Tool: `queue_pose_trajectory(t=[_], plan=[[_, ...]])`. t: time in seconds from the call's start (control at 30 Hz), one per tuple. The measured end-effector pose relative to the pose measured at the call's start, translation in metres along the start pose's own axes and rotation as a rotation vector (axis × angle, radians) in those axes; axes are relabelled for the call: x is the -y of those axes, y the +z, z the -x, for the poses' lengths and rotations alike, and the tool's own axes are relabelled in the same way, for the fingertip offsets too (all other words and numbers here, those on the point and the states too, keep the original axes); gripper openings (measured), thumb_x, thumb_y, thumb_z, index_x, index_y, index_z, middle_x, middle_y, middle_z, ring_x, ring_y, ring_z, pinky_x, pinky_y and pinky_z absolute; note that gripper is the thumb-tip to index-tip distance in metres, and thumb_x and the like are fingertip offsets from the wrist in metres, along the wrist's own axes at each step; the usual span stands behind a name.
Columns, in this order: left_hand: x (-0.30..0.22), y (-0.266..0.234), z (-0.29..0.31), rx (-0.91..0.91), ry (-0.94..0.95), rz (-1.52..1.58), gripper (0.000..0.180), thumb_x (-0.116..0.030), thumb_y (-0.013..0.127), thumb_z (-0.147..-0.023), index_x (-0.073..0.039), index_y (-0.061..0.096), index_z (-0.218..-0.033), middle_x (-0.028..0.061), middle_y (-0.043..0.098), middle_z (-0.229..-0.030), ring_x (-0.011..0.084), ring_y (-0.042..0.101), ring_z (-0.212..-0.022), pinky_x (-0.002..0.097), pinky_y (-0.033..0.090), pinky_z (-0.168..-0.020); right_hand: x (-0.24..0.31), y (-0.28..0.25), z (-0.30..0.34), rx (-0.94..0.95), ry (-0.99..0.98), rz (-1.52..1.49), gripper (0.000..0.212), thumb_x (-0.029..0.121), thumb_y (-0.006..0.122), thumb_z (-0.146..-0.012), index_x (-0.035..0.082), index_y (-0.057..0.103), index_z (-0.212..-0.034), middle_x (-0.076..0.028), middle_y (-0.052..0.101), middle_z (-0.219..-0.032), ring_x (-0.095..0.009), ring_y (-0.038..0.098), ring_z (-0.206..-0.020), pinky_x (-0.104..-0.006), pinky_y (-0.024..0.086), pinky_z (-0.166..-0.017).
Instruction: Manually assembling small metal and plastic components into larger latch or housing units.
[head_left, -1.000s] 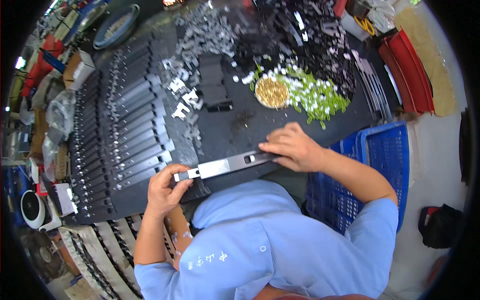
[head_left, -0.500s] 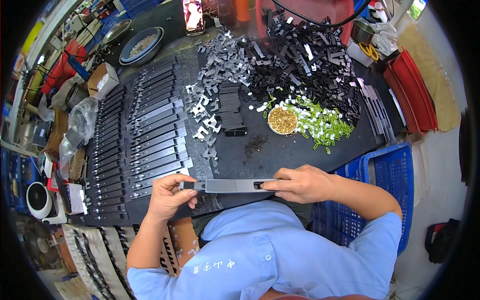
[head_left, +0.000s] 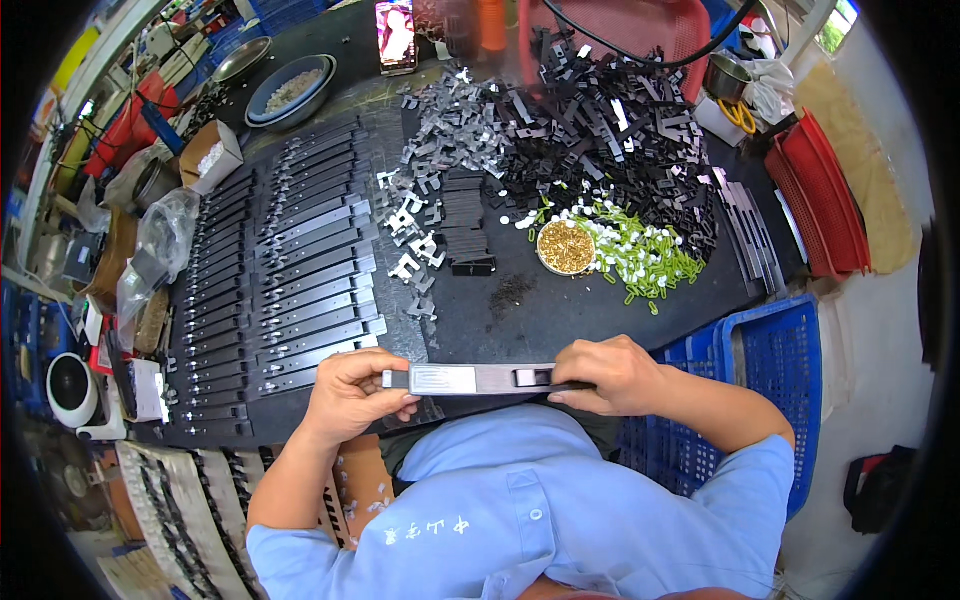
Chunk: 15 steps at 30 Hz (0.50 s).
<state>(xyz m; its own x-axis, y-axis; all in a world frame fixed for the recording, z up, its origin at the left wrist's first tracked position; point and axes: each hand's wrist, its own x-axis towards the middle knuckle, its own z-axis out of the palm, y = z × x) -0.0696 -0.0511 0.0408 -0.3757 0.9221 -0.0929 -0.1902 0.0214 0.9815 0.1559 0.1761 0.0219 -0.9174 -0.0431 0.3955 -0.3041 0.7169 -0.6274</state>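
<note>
A long, flat grey metal bar (head_left: 492,380) with a slot near its right end lies level between my hands, just off the table's near edge. My left hand (head_left: 350,395) pinches its left end, where a small squarish tab sticks out between thumb and fingers. Around its right end, beside the slot, close the fingers of my right hand (head_left: 618,377), which partly hide that end. Beyond the bar are a small patch of tiny dark pieces (head_left: 512,293) and a stack of black strips (head_left: 465,220). Rows of similar dark bars (head_left: 318,285) lie to the left.
A round dish of gold-coloured small parts (head_left: 566,247) sits by green loops with white pieces (head_left: 650,255). Behind are silver clips (head_left: 450,130) and a heap of black parts (head_left: 610,130). Blue crates (head_left: 775,360) stand at my right; a lit phone (head_left: 397,38) stands far back.
The bar has been tilted about its length, so its face catches more light and the slot shows a pale piece inside. Both hands keep hold and have shifted slightly right.
</note>
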Motion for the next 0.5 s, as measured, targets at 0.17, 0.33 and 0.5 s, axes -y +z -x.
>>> queue_pose_trajectory(t=[0.17, 0.33, 0.5], plan=[[-0.011, 0.007, -0.009, 0.012, -0.17, 0.036, 0.023, 0.008, 0.066, -0.076, 0.008, 0.061, -0.098, 0.0126, 0.065, -0.083, 0.014, 0.064, -0.068, 0.0246, 0.055, -0.058, 0.007, 0.0, -0.008, -0.035, 0.114, -0.046, 0.045, 0.013, 0.069, -0.074, 0.011, 0.055, -0.117, -0.006, 0.061, -0.086, -0.024, 0.061, -0.06, -0.0336, 0.05, -0.052], [-0.024, 0.012, -0.022, 0.018, -0.262, 0.029, 0.017, 0.006, 0.066, -0.076, 0.007, 0.061, -0.092, 0.0104, 0.065, -0.076, 0.0122, 0.063, -0.061, 0.0228, 0.053, -0.054, 0.006, 0.0, -0.01, 0.143, 0.071, 0.037, 0.049, 0.01, 0.066, -0.076, 0.015, 0.052, -0.123, -0.007, 0.061, -0.087, -0.024, 0.061, -0.061, -0.0331, 0.052, -0.053], [-0.03, 0.012, -0.029, 0.055, -0.219, 0.094, 0.014, 0.006, 0.068, -0.075, 0.006, 0.06, -0.087, 0.0122, 0.066, -0.076, 0.0147, 0.065, -0.065, 0.0238, 0.055, -0.054, 0.005, 0.007, -0.013, 0.022, 0.069, -0.102, 0.034, 0.009, 0.067, -0.077, 0.008, 0.056, -0.109, -0.007, 0.061, -0.085, -0.024, 0.06, -0.06, -0.0331, 0.052, -0.052]])
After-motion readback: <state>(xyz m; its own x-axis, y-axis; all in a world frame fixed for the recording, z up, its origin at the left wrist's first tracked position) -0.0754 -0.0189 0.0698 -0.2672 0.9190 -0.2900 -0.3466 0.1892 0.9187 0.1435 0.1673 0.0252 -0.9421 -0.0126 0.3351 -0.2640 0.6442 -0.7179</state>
